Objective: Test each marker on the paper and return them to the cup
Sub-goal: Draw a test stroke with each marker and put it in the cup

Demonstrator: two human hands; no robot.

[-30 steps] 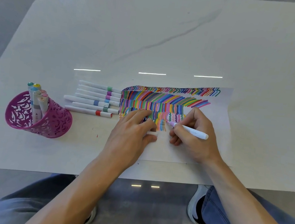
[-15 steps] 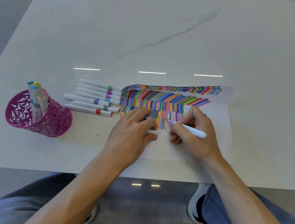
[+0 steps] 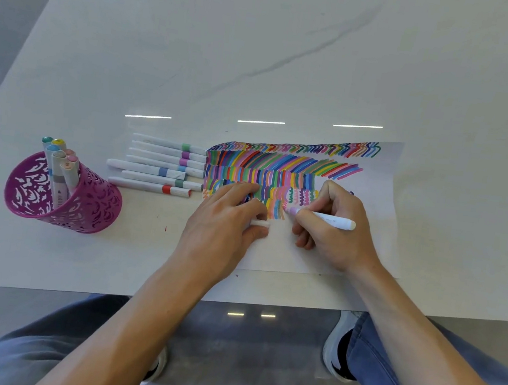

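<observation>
The white table [image 3: 295,53] fills most of the view, and its far corners are cut off. Below its near edge you see blue trousers [image 3: 385,362] and two shoes [image 3: 335,352], partly hidden by the arms.

The paper [image 3: 385,183] lies flat on the table in front of the person. It is covered with rows of colored lines. Both hands hide some of the lines.

The pink cup [image 3: 84,206] stands at the left, well apart from the paper. A few markers [image 3: 57,165] stand in it with their caps up. The cup wall hides their lower parts, so they are hard to count.

The left hand [image 3: 223,220] rests on the paper, palm down. Its thumb and first finger pinch a small white cap [image 3: 260,223]. Most of the cap is hidden.

The right hand [image 3: 334,231] has its fingers curled tight around a white marker [image 3: 329,220]. The light purple tip touches the paper by the lowest lines.

Seven more white markers lie in a row [image 3: 159,169] between the cup and the paper. Their right ends are just beside the paper's left edge.
</observation>
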